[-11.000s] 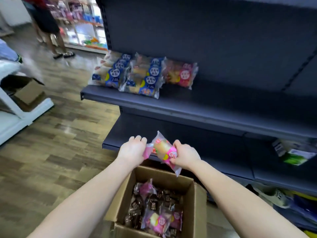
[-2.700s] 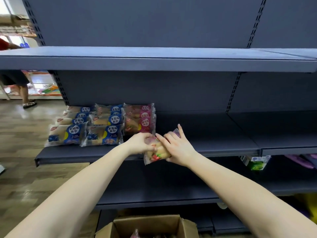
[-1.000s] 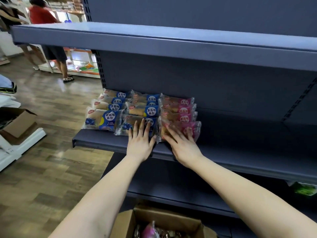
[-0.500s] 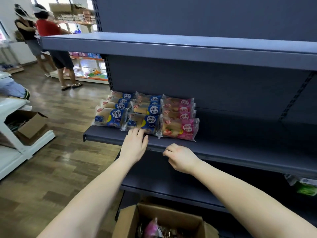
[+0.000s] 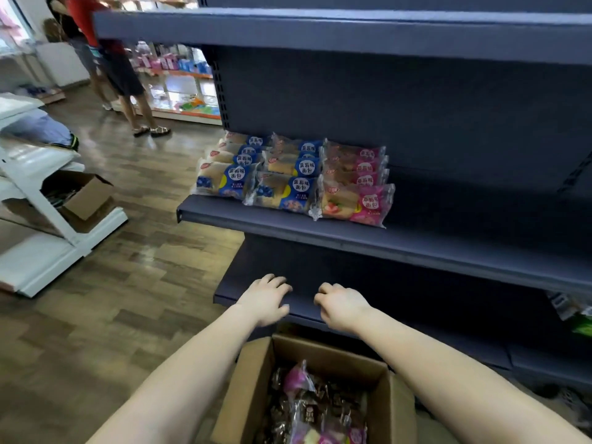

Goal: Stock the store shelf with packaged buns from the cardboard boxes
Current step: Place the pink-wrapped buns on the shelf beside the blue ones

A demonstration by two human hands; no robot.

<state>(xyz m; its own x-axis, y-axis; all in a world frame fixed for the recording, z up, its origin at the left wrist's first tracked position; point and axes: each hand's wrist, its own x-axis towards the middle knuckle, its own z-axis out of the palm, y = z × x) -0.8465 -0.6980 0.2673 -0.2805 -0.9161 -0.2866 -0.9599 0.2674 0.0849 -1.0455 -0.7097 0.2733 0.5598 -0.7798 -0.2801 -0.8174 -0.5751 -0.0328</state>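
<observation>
Packaged buns (image 5: 290, 177) lie in three tidy columns at the left end of the middle shelf (image 5: 416, 248) of a dark blue store gondola. Two columns of blue-labelled packs (image 5: 282, 190) sit beside one column of pink-labelled packs (image 5: 354, 203). The columns touch side by side, and each pack overlaps the one behind it. The front pink pack lies nearest the shelf's front lip.

Below them, the person's left hand (image 5: 266, 299) and right hand (image 5: 342, 304) hover side by side, a little apart, at the front of the lower shelf (image 5: 432, 302). Both have fingers loosely curled and nothing in them. Whether they touch its edge cannot be told.

Under the forearms stands an open cardboard box (image 5: 253, 373), close against the foot of the shelving. It holds a jumble of wrapped packs (image 5: 307, 408), some pink and some dark brown.

Above the buns the upper shelf (image 5: 320, 36) juts out — the same dark blue. At the far right, on the lower level, sits a blurred green-and-white carton (image 5: 579, 322).

To the left, across the wood-pattern floor (image 5: 112, 315), a white rack (image 5: 48, 251) shelters a second open box (image 5: 86, 200). Beyond it two people (image 5: 118, 68) stand at a brightly lit display (image 5: 179, 88), one of them in a red top, dark shorts and sandals.
</observation>
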